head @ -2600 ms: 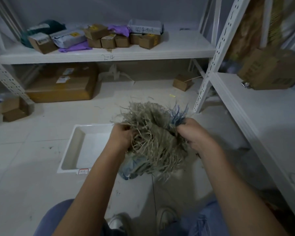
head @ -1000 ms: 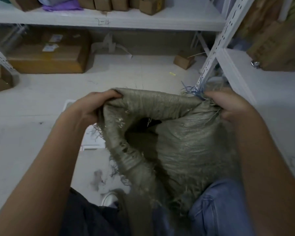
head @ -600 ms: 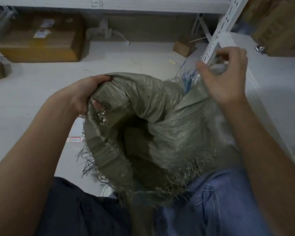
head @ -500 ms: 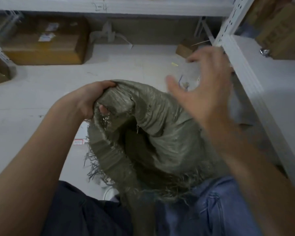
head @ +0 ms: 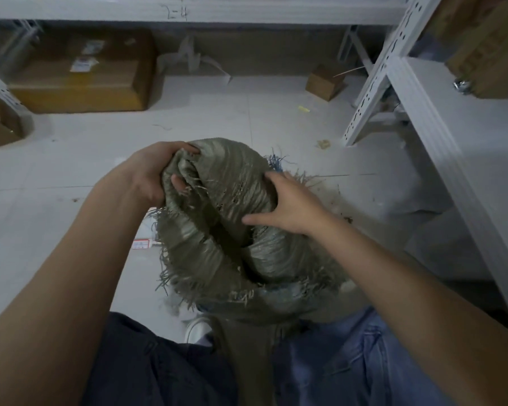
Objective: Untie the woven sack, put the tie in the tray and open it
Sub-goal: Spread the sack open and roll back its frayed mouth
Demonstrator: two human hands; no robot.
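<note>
Woven sack (head: pixel 217 230) sits between my knees, near me, grey-green, its mouth rolled down into a thick collar with frayed strands all round the edge and a few blue threads at the far right of the rim. My left hand (head: pixel 150 174) grips the far left of that collar, fingers (head: pixel 178 181) curled over the fold and clamped on the cloth. My right hand (head: pixel 288 203) lies on the right side of the collar, fingers spread wide and pressed flat on the weave, thumb pointing left; not pinching anything.

Tray (head: pixel 143 238) mostly hidden behind the sack and my left forearm; only a white edge with a small red-and-white sticker shows, text too small to read.

Far shelf (head: pixel 188 10) carries handwritten "2-4" on its front edge. Large cardboard box (head: pixel 79 80) under it, far left, has white shipping labels, unreadable. Small carton (head: pixel 324 82) on the floor far right, beside the white rack upright (head: pixel 373 83).
</note>
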